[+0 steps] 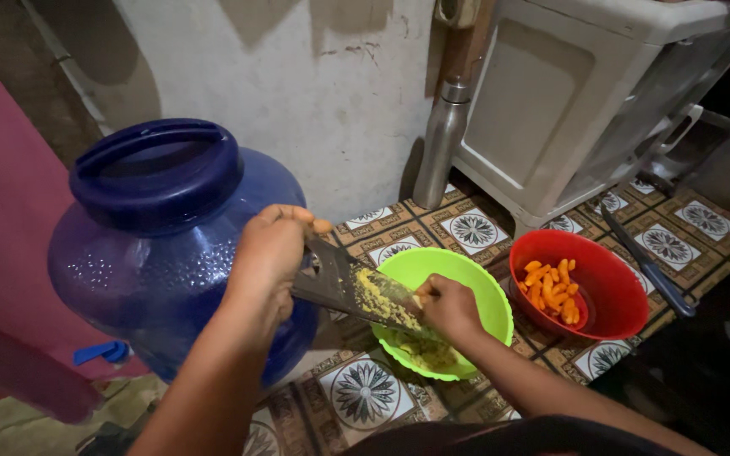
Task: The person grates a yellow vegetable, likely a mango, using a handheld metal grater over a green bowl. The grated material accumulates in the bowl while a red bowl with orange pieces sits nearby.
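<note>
Yellow shreds cling to the face of the flat metal grater (348, 291), which slopes down over the lime-green bowl (483, 295), and more of the same pulp lies heaped in the bottom of that bowl. Your left hand (272, 253) has its grip closed around the grater's upper end, holding it tilted, while your right hand (449, 308) pinches a small stub against the lower part of the blade; the stub is mostly hidden by your fingers, so you cannot see how much of it is left. You look to be midway through grating, with a fair share already in the bowl. The next stroke calls for firm pressure and fingertips kept off the teeth, since the piece seems short. Just right of the green bowl, the red bowl (614, 291) holds a pile of orange pieces (551, 287). A dark-handled knife (648, 266) lies beyond it on the patterned tiled floor (365, 393). A large blue water jug (162, 236) stands at your left, a steel flask (441, 143) against the wall.
</note>
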